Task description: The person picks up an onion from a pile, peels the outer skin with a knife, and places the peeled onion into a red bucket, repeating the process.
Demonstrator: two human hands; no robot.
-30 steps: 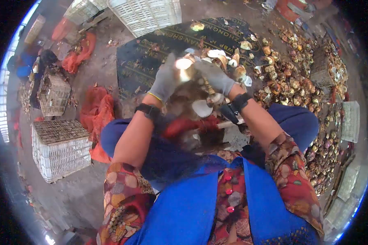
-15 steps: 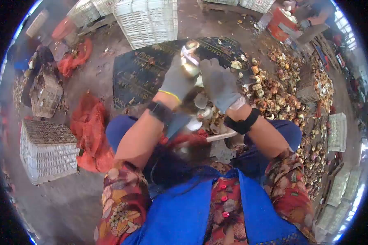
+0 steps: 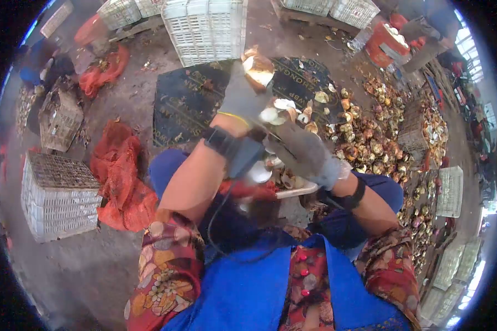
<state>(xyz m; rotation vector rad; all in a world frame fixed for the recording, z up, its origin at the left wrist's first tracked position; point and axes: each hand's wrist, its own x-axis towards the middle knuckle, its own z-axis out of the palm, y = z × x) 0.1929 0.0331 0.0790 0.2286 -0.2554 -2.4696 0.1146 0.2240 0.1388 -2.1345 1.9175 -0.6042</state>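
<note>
My left hand point(image 3: 243, 94), in a grey glove, is raised over the dark printed board and grips a partly peeled onion point(image 3: 258, 70), brown outside with a pale face. Lower and to the right is my gloved right hand point(image 3: 309, 151), fingers curled together. A thin dark edge shows at its fingertips; I cannot tell what it holds. Pale peeled pieces point(image 3: 284, 105) lie just beyond the right fingers. Below the hands, between my knees, sits a container with a pale rim point(image 3: 297, 191), holding white pieces and scraps.
The dark board point(image 3: 176, 110) lies in front of me. A heap of brown onions point(image 3: 370, 140) spreads to the right. White crates point(image 3: 204, 33) stand ahead and at left point(image 3: 61, 198). Red mesh point(image 3: 119, 176) lies on the left floor. A red bucket point(image 3: 384, 44) stands near another person at upper right.
My right hand has dropped down and right, away from the left hand. The onion in my left hand is now more exposed, showing a pale face. The view has shifted slightly.
</note>
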